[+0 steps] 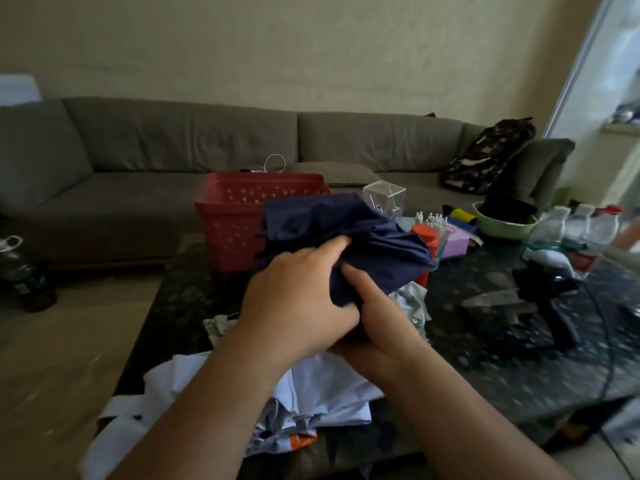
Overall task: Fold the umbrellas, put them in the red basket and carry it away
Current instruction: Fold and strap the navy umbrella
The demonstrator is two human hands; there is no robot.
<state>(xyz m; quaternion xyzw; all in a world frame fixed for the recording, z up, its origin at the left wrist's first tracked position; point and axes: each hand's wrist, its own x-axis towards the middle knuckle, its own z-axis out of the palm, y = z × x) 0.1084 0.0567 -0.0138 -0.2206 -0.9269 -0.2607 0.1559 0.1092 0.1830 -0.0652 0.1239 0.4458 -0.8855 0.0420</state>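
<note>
A navy blue umbrella [346, 230] with loose, crumpled fabric is held above the dark table, just in front of the red basket [235, 216]. My left hand [294, 299] grips its fabric from the left, index finger stretched over the cloth. My right hand [374, 323] grips the umbrella's lower end from below, fingers curled into the folds. The handle is hidden by my hands. The red basket stands at the table's far edge, and nothing shows inside it from here.
A pile of light blue and white cloth [311, 393] lies on the dark table [519, 368] near me. Bottles [588, 226], a green bowl [502, 223], a clear box [384, 199] and black items [547, 299] crowd the right side. A grey sofa [173, 150] runs behind.
</note>
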